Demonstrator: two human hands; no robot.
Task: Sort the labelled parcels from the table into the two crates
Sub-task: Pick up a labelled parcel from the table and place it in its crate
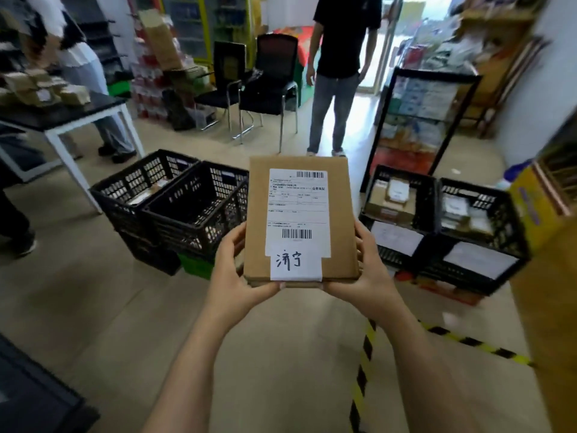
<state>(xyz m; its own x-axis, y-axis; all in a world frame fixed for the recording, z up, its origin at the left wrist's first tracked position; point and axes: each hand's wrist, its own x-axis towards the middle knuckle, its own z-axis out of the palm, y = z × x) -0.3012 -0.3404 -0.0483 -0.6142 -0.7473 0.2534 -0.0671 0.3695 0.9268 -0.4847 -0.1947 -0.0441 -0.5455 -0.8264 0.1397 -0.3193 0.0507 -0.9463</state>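
1. left hand (232,276) and right hand (371,270) hold cardboard parcel (259,214) in the air, fingers (237,237) curled round its side edges, thumbs at near edge, label (298,210) up
2. behind it, on the floor: left crates (199,207), right crates (402,195)
3. far left: desk (78,110) with small parcels (40,89)

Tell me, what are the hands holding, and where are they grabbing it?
Both hands hold one flat cardboard parcel with a white label. The left hand grips its near left corner, the right hand its near right corner.

One head-worn camera looks forward and down.
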